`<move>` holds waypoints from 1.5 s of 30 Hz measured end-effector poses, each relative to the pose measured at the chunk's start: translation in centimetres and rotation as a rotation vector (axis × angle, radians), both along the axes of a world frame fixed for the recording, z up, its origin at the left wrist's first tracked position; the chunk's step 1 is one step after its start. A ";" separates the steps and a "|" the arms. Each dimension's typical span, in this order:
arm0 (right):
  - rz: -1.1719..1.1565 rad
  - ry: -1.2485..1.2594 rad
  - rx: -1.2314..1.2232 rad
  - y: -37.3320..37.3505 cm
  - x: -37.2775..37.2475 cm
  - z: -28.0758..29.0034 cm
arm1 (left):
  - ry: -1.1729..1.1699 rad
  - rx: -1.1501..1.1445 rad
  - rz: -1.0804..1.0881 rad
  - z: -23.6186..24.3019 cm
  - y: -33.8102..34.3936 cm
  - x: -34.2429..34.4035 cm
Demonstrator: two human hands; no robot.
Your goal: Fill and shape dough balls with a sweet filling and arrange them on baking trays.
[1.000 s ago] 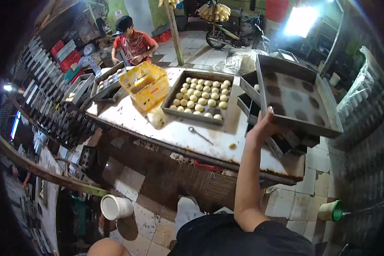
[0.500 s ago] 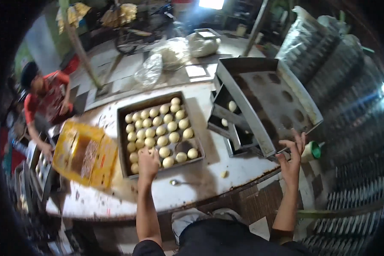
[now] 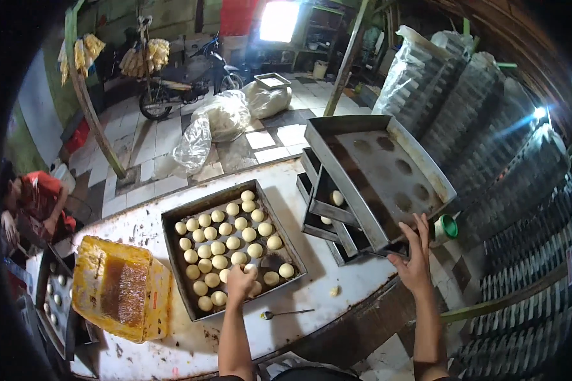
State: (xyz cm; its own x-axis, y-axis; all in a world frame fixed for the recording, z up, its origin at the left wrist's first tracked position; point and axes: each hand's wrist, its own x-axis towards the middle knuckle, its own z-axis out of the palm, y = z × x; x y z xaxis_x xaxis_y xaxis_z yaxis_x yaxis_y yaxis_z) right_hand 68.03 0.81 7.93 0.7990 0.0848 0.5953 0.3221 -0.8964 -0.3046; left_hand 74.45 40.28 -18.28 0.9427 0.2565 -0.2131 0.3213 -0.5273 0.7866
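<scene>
At lower center, a person's left hand bunches over pale dough balls in a tray, its grip unclear; right of center, the right hand spreads loose fingers at a spotted tray's near edge. A motorcycle stands upper left.

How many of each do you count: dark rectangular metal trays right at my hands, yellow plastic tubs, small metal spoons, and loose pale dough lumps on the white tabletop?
Dark rectangular metal trays: 2, the dough-filled tray and the stack's top tray
Yellow plastic tub: 1
Small metal spoon: 1
Loose pale dough lump: 1
Total: 5
</scene>
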 end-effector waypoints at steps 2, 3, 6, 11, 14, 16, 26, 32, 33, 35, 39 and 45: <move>-0.032 -0.031 -0.045 -0.2 -3.4 -0.8 | 0.019 -0.459 0.005 0.1 2.0 -1.0; -0.072 -0.031 0.089 -0.2 -5.9 -1.8 | 0.005 -0.707 0.020 1.8 1.6 -1.9; 0.018 0.111 0.351 -1.7 -11.6 -6.9 | 0.008 -1.187 0.073 8.0 1.1 -8.2; 0.386 0.365 0.662 4.3 -16.9 -11.0 | 0.049 -1.001 0.088 11.1 -3.5 -21.8; 0.553 0.098 0.676 9.5 -18.4 -12.0 | 0.157 -1.003 0.130 15.0 -9.0 -26.9; 0.651 -0.036 0.581 13.5 -18.5 -14.6 | 0.111 -0.949 0.176 11.7 -11.3 -30.2; 0.774 0.175 0.383 20.0 -19.5 -21.1 | -0.122 -1.204 0.590 9.8 -5.3 -39.1; 0.190 0.131 -0.325 19.1 -7.4 -28.5 | -0.235 -1.196 0.713 12.4 4.6 -38.2; 0.191 0.175 -0.391 19.0 -6.8 -28.9 | -0.305 -1.178 0.709 12.1 6.7 -38.4; 0.316 0.377 -0.360 18.6 -6.3 -29.8 | -0.406 -1.175 0.730 11.4 10.3 -37.4; 0.591 0.453 0.043 28.9 -7.5 -19.3 | -0.324 -1.189 0.882 8.6 19.4 -37.9; 0.912 0.222 -0.240 51.5 -1.7 -5.0 | -0.262 -1.079 0.990 8.0 32.8 -33.8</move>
State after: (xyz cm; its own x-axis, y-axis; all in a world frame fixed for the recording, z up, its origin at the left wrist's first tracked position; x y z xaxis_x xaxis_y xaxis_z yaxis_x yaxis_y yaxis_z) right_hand 66.32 52.31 2.93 0.4582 0.8274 0.3248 0.8818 -0.3771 -0.2832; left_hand 40.69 73.12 -10.26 0.5245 0.6332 -0.5692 -0.0165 0.6760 0.7367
